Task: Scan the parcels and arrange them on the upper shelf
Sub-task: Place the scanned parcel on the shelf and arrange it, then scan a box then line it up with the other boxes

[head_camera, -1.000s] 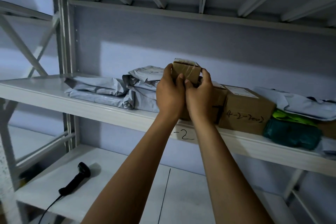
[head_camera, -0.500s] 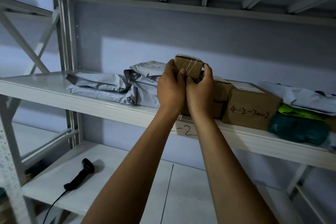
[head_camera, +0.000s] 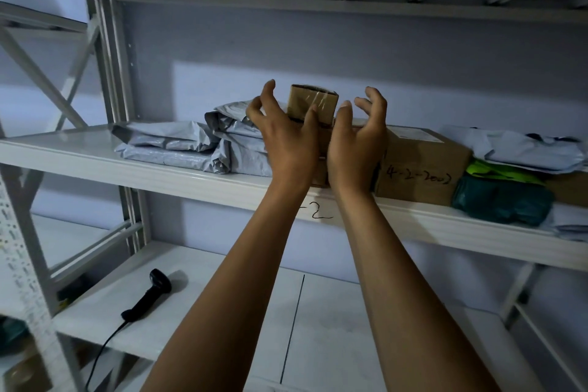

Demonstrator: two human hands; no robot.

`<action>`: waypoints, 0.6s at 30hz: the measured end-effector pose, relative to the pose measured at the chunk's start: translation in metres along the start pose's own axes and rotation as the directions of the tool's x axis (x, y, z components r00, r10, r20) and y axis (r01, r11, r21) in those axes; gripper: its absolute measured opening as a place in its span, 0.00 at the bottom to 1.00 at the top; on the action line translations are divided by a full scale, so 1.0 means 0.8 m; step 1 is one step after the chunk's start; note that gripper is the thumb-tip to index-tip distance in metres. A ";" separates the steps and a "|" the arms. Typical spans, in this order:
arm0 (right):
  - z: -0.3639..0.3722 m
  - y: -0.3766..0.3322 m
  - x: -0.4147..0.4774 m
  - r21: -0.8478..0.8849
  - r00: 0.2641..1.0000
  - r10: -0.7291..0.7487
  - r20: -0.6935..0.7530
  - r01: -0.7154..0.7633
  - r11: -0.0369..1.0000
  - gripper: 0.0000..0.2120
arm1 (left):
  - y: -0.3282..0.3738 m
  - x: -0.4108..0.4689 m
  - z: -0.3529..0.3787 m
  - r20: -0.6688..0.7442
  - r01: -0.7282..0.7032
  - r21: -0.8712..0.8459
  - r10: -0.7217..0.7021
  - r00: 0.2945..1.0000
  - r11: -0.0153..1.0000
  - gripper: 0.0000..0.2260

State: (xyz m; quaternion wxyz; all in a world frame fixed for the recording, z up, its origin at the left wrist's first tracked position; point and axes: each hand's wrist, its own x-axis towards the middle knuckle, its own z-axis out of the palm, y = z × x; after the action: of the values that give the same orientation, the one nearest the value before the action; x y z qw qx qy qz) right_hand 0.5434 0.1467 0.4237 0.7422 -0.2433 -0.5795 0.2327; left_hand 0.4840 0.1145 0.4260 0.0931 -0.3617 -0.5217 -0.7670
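While the small taped box (head_camera: pixel 313 103) sits up on the upper shelf (head_camera: pixel 191 180), perched on a carton (head_camera: pixel 319 177) that is mostly hidden behind the wrists, both hands are up around it and neither one has a grip. The left hand (head_camera: pixel 286 140) is spread wide with its fingers loosely hooked, just to the left of the box. One fingertip crosses the front face, and I can't say from where I stand whether it touches. The right hand (head_camera: pixel 356 143) is open too, fingers fanned, just off the box's right side. To my eye this is the release, and the way to do it well is to draw both hands straight back toward the near edge together, so neither one nudges that high little box off its perch. It's a narrow stack, so a light check that it sits square would not hurt. Now the room: grey mailer bags (head_camera: pixel 178 149) crowd in from the left, tucked against the stack. The big box with the handwritten number (head_camera: pixel 420 165) sits tight on the right. Beyond it are a dark green bag (head_camera: pixel 502 200) and a pale mailer (head_camera: pixel 525 149). Sideways, then, there's little slack. The free space is above, under the ribbed shelf overhead (head_camera: pixel 318 6), and along the bare left end of the shelf. The scanner (head_camera: pixel 149 296) lies down on the lower shelf (head_camera: pixel 366 312), well clear at near left.
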 end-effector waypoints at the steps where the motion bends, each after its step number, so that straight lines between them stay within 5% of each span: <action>1: -0.007 -0.001 0.001 0.007 1.000 -0.015 -0.021 0.015 1.000 0.21 | 0.004 -0.004 0.001 -0.009 -0.017 -0.001 0.017 1.000 1.000 0.29; 5: -0.041 0.008 0.008 0.020 0.991 -0.101 -0.085 0.103 0.994 0.12 | 0.010 -0.026 0.008 -0.042 -0.102 -0.049 0.100 0.994 0.994 0.17; 8: -0.069 0.020 0.004 0.051 0.993 -0.092 -0.071 0.096 0.994 0.18 | 0.006 -0.055 0.021 0.034 -0.091 -0.102 0.095 0.995 0.991 0.04; 12: -0.110 0.043 -0.013 0.122 0.993 -0.108 -0.043 0.112 0.986 0.18 | -0.015 -0.108 0.048 0.262 -0.117 -0.201 0.169 0.950 0.973 0.16; 18: -0.188 0.101 -0.033 -0.037 0.962 -0.274 -0.007 0.274 0.961 0.19 | -0.039 -0.194 0.081 0.345 -0.020 -0.227 0.099 0.934 0.974 0.21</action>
State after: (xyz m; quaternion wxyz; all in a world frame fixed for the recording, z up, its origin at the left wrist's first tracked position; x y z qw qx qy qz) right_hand 0.6787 0.1794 0.3215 0.7664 -0.1753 -0.6070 0.1160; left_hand 0.6090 0.1482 0.3144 -0.0195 -0.5174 -0.4308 -0.7392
